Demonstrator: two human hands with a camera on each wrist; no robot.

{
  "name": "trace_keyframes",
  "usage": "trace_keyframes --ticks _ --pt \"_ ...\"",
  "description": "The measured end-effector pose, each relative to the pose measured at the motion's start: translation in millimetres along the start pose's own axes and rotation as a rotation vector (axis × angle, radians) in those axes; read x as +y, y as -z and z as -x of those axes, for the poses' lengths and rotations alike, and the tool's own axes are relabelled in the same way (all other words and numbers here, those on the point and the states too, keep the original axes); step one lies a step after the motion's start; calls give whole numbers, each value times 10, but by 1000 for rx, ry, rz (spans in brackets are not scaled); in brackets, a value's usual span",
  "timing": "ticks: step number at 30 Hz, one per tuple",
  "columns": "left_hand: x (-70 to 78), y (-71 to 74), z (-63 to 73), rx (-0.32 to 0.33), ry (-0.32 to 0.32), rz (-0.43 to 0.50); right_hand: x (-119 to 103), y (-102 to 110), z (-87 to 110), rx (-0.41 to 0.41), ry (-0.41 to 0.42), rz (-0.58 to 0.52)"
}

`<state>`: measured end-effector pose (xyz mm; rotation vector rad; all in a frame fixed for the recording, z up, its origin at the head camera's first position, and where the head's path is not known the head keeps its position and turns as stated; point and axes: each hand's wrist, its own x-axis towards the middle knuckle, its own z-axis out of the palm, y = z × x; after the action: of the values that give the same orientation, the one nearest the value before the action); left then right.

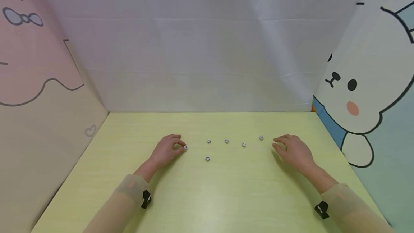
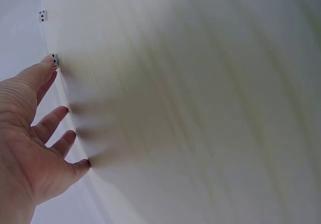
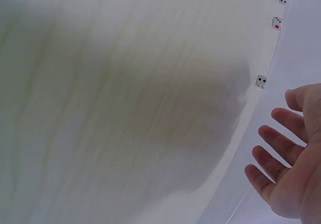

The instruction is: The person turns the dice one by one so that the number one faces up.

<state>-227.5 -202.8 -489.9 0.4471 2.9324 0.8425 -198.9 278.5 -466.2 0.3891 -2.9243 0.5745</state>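
Between thumb and index finger, my left hand [image 1: 167, 150] pinches a small white die [image 1: 185, 148]; in the left wrist view that die [image 2: 55, 61] shows black pips at the fingertips, and the other fingers [image 2: 64, 142] are spread, their tips at the tabletop. My right hand [image 1: 294, 152] holds nothing, its fingers loosely bent, just right of another white die [image 1: 261, 138]. From the right wrist view, this die [image 3: 261, 81] lies a little apart from the thumb. More dice lie between the hands: one [image 1: 208, 141], another [image 1: 226, 141] and a third [image 1: 244, 145].
One die [image 1: 207, 159] lies nearer the front than the others. The pale yellow tabletop [image 1: 226, 197] ends at a white cloth backdrop [image 1: 207, 64]. Printed panels stand on both sides, the right panel [image 1: 365, 64] with a cartoon animal.
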Motion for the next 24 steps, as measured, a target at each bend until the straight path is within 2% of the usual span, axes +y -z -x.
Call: trace_keyframes --ticks 9,14,24 --pt "6 -4 -8 8 5 1 26 17 -42 8 -3 15" --pt "-5 -16 -17 23 -12 8 25 9 -136 10 4 8" --pt "-7 -12 -13 18 -1 23 10 -84 -359 -9 44 -13"
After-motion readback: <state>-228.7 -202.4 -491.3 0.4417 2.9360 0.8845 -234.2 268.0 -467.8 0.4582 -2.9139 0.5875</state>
